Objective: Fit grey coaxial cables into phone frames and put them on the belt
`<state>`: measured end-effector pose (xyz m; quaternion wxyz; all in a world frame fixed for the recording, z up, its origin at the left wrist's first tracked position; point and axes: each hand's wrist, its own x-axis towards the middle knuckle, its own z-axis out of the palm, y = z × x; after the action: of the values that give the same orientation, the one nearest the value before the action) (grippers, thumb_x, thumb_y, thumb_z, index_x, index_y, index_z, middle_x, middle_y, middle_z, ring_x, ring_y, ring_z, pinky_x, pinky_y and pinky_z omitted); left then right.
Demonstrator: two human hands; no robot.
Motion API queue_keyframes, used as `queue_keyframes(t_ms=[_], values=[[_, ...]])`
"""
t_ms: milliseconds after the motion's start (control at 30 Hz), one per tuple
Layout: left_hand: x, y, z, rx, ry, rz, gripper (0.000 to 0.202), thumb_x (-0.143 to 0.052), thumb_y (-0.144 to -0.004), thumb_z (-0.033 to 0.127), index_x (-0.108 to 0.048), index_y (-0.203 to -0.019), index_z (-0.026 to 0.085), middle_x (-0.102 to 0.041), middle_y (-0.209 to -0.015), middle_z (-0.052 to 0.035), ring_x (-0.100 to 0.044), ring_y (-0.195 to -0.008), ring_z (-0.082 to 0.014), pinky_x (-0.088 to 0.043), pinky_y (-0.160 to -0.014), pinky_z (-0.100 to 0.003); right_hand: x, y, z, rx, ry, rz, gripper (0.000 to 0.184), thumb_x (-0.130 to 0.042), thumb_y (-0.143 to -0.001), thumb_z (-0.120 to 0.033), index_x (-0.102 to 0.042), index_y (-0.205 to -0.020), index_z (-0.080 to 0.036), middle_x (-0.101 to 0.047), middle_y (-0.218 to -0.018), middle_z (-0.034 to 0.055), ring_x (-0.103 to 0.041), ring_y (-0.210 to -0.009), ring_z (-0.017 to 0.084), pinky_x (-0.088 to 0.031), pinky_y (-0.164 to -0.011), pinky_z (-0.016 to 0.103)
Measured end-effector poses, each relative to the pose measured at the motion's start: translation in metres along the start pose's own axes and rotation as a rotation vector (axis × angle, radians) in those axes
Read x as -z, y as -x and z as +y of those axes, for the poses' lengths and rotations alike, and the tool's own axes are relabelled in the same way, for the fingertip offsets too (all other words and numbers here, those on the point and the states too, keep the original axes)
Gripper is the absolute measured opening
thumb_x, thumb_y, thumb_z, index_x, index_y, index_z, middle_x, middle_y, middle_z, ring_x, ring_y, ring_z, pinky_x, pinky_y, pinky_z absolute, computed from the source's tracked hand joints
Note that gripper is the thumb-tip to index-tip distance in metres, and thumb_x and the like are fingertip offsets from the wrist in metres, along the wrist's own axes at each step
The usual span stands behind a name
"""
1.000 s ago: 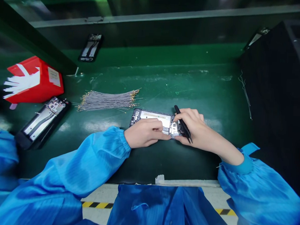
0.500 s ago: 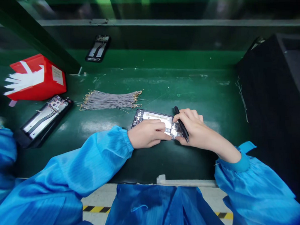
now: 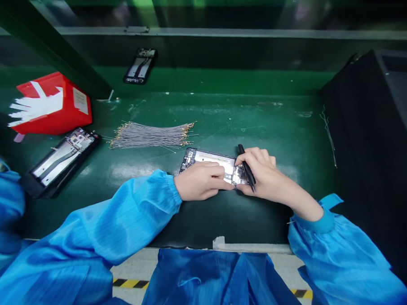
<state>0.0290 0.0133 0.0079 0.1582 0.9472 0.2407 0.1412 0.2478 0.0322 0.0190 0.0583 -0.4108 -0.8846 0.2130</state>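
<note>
An opened phone (image 3: 220, 158) lies flat on the green bench, its silver inside and circuit boards facing up. My left hand (image 3: 202, 181) rests across its near side, fingers curled and closed, with thumb and forefinger pinched by the near edge close to the right end. What is between those fingertips is too small to make out. In my right hand (image 3: 261, 173) are slim black tweezers (image 3: 246, 168), tucked across the palm, while thumb and forefinger grip the phone's right end from both sides. Just behind and left lies a bundle of thin grey cables (image 3: 153, 136) with gold-coloured ends.
At left, a red box (image 3: 73, 115) with white strips stands behind another opened phone (image 3: 63, 157) propped on a black holder (image 3: 36, 188). A third opened phone (image 3: 140, 66) lies farther back. A big black box (image 3: 362, 132) borders the right; loose wires (image 3: 329, 138) lie beside it. A blue sleeve (image 3: 2, 206) shows far left.
The far phone has shifted a little to the right. The view has moved slightly. Both hands keep practically the same hold on the phone and the tweezers.
</note>
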Motion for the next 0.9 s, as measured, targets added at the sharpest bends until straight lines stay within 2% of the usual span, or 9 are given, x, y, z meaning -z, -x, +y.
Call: queue_keyframes(t_ms=[200, 367, 533, 733, 900], values=[[0.000, 0.000, 0.001, -0.018, 0.002, 0.033, 0.030, -0.040, -0.079, 0.012, -0.063, -0.096, 0.021, -0.053, -0.074, -0.0025, -0.046, -0.068, -0.0137, -0.038, -0.062, -0.025, 0.000, -0.003, -0.006, -0.055, 0.023, -0.008, 0.042, -0.061, -0.063, -0.030, -0.043, -0.100, -0.024, -0.042, -0.103, 0.0068, -0.037, -0.092, 0.025, -0.029, -0.073, 0.035], [0.001, -0.002, 0.001, 0.031, 0.153, 0.092, 0.026, -0.038, -0.079, 0.011, -0.062, -0.087, 0.015, -0.056, -0.073, -0.0035, -0.049, -0.069, -0.0127, -0.040, -0.065, -0.023, -0.002, -0.003, -0.007, -0.058, 0.009, 0.005, 0.042, -0.061, -0.063, -0.030, -0.042, -0.100, -0.024, -0.042, -0.104, 0.0066, -0.036, -0.094, 0.025, -0.029, -0.074, 0.035], [0.002, -0.003, 0.001, 0.030, 0.249, 0.110, 0.023, -0.041, -0.076, 0.010, -0.062, -0.083, 0.016, -0.059, -0.075, -0.0025, -0.052, -0.069, -0.0115, -0.040, -0.067, -0.022, -0.002, -0.004, -0.006, -0.065, 0.009, 0.005, 0.042, -0.063, -0.065, -0.036, -0.043, -0.099, -0.024, -0.042, -0.103, 0.0062, -0.035, -0.094, 0.025, -0.028, -0.075, 0.035], [0.000, -0.002, 0.000, 0.028, 0.226, 0.082, 0.024, -0.042, -0.073, 0.009, -0.063, -0.082, 0.018, -0.059, -0.075, -0.0013, -0.052, -0.071, -0.0115, -0.039, -0.067, -0.022, 0.003, -0.010, -0.010, -0.108, 0.036, -0.056, 0.044, -0.065, -0.063, -0.041, -0.044, -0.098, -0.024, -0.041, -0.099, 0.0055, -0.036, -0.090, 0.024, -0.028, -0.072, 0.033], [0.000, -0.001, -0.001, 0.025, 0.215, 0.081, 0.024, -0.041, -0.073, 0.010, -0.063, -0.082, 0.018, -0.059, -0.075, -0.0011, -0.052, -0.072, -0.0118, -0.039, -0.067, -0.022, 0.006, -0.014, -0.018, -0.114, 0.109, -0.081, 0.040, -0.064, -0.061, -0.034, -0.045, -0.095, -0.024, -0.040, -0.094, 0.0049, -0.036, -0.086, 0.024, -0.027, -0.069, 0.032]])
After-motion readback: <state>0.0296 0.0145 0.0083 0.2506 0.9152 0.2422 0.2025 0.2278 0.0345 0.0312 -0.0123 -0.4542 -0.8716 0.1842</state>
